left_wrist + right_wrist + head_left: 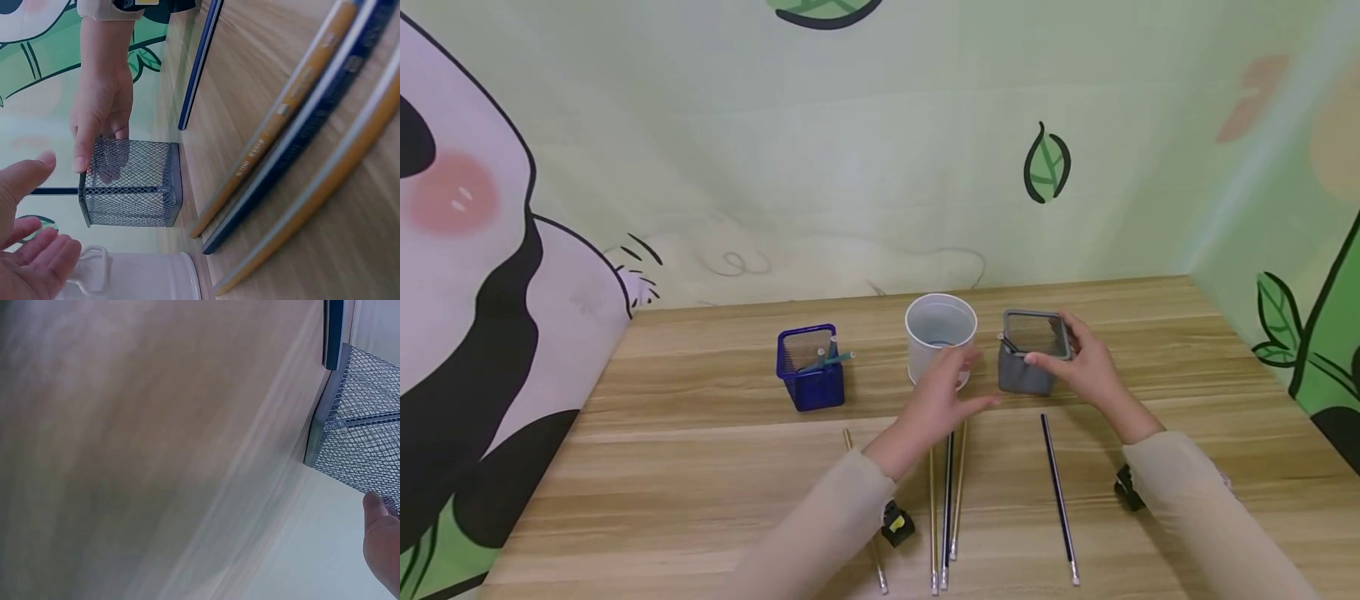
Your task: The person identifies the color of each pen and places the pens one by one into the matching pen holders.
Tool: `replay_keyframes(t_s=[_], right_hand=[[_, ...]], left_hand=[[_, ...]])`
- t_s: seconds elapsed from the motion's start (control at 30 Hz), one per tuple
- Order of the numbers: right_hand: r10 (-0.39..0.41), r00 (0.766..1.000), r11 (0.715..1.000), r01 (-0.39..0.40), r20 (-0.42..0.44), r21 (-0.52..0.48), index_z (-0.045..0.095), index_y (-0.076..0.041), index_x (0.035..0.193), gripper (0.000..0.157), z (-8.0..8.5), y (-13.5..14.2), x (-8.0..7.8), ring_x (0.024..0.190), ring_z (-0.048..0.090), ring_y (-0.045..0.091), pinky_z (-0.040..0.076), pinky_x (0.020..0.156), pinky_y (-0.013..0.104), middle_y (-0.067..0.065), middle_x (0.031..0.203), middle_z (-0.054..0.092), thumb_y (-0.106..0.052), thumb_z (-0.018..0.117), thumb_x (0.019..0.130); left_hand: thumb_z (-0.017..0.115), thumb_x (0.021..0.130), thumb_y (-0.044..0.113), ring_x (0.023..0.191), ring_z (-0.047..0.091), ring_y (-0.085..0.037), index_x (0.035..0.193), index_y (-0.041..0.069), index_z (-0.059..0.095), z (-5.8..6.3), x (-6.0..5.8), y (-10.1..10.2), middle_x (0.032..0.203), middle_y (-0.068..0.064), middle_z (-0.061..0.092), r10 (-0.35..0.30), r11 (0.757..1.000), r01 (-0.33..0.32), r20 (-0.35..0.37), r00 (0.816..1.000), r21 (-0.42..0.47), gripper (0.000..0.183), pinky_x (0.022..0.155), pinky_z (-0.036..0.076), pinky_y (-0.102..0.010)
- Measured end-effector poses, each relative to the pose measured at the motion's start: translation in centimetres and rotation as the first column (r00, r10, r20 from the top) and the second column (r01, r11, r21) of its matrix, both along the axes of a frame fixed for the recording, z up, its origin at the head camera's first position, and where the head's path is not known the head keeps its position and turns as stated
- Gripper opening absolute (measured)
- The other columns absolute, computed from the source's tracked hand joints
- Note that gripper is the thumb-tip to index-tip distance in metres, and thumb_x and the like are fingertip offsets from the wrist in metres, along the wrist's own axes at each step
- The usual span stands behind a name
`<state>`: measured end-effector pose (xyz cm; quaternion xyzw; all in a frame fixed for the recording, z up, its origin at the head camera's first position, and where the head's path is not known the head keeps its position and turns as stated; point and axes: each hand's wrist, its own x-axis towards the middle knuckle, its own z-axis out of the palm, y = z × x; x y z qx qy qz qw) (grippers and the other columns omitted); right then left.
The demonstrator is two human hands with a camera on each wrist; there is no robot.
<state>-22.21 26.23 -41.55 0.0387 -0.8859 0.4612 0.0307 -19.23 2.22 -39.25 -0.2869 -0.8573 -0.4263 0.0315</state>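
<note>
My right hand (1090,367) grips the rim of a grey mesh pen holder (1026,377), thumb on the near side. A single dark pencil (53,191) stands inside the holder, its end poking over the rim. My left hand (934,400) is held in front of a white cup (919,354), thumb and fingers spread apart with nothing between them. In the left wrist view, the left fingers overlap the cup's handle (94,270). The right thumb (378,528) shows against the mesh in the right wrist view.
A blue mesh pen holder (816,389) with several short sticks stands left of the cup. Two gold pencils and a dark pencil (948,500) lie together in front of the cup. Another dark pencil (1058,492) lies to the right, a gold pencil (848,440) partly under the left sleeve.
</note>
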Motion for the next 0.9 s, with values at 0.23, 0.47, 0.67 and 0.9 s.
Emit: replay_keyframes(t_s=[0.23,0.47,0.67,0.9], right_hand=[[-0.004,1.0,1.0,0.004,0.005,-0.003,0.011,0.005,0.149,0.096,0.0,0.1,0.0,0.133,0.028,0.052,0.032,0.105,0.059,0.035,0.148,0.023,-0.03,0.073,0.084],[0.005,1.0,1.0,-0.005,0.001,-0.007,0.011,0.006,0.149,0.096,0.0,0.1,0.0,0.134,0.027,0.051,0.031,0.106,0.058,0.034,0.148,0.024,-0.029,0.073,0.084],[0.007,1.0,1.0,-0.007,-0.004,0.002,0.011,0.006,0.149,0.096,-0.1,0.0,0.0,0.134,0.027,0.052,0.032,0.106,0.058,0.035,0.148,0.022,-0.029,0.072,0.085],[0.003,1.0,1.0,-0.003,-0.005,0.003,0.011,0.006,0.149,0.096,-0.1,0.1,0.0,0.134,0.027,0.052,0.031,0.106,0.059,0.035,0.148,0.023,-0.029,0.072,0.085]], left_hand=[[0.073,0.081,0.007,0.101,0.06,-0.033,0.115,-0.005,0.053,-0.1,1.1,-1.0,0.115,-0.022,0.056,-0.008,0.999,0.005,0.071,0.997,0.05,0.041,0.086,0.054,-0.036],[0.067,0.083,-0.001,0.089,0.064,-0.031,0.108,-0.008,0.054,-1.0,2.3,-1.9,0.104,-0.023,0.06,-0.008,1.0,0.009,0.11,0.994,-0.009,0.029,0.074,0.054,-0.025],[0.066,0.083,0.002,0.076,0.064,-0.026,0.104,-0.008,0.057,-2.1,3.0,-2.1,0.093,-0.02,0.063,0.052,0.995,-0.041,0.129,0.99,-0.086,0.024,0.066,0.052,-0.023],[0.068,0.083,0.007,0.074,0.057,-0.019,0.096,-0.003,0.058,-2.8,3.5,-2.1,0.085,-0.011,0.06,0.095,0.967,-0.064,0.119,0.988,-0.245,0.019,0.066,0.05,-0.027]])
